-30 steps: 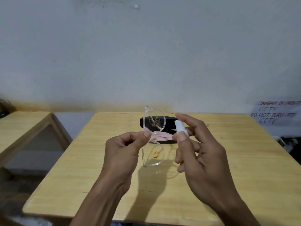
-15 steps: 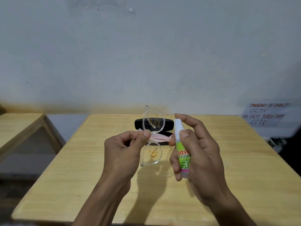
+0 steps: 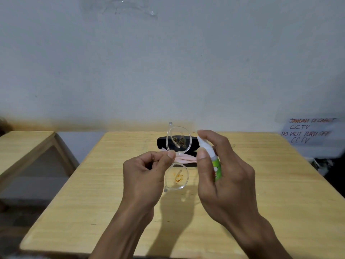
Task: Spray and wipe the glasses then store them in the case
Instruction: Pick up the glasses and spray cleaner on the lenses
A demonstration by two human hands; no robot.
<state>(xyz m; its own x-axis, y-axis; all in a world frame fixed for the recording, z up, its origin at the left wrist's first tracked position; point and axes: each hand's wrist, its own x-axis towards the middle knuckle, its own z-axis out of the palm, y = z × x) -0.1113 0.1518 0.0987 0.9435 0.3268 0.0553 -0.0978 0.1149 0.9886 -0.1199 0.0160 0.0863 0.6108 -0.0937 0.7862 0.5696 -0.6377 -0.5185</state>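
Clear glasses (image 3: 178, 157), green bottle (image 3: 216, 165), blk case (image 3: 162, 143), pink cloth (image 3: 186, 158)

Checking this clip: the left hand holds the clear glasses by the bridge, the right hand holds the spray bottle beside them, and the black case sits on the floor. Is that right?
Not quite. In the head view the black case lies on the wooden table, behind the glasses, not on the floor. The rest holds: the left hand pinches the glasses at the bridge and the right hand holds the spray bottle beside them.

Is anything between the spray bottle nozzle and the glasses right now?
Nothing visible. The spray bottle in the right hand sits just right of the glasses, which the left hand pinches at the bridge, with open air between them.
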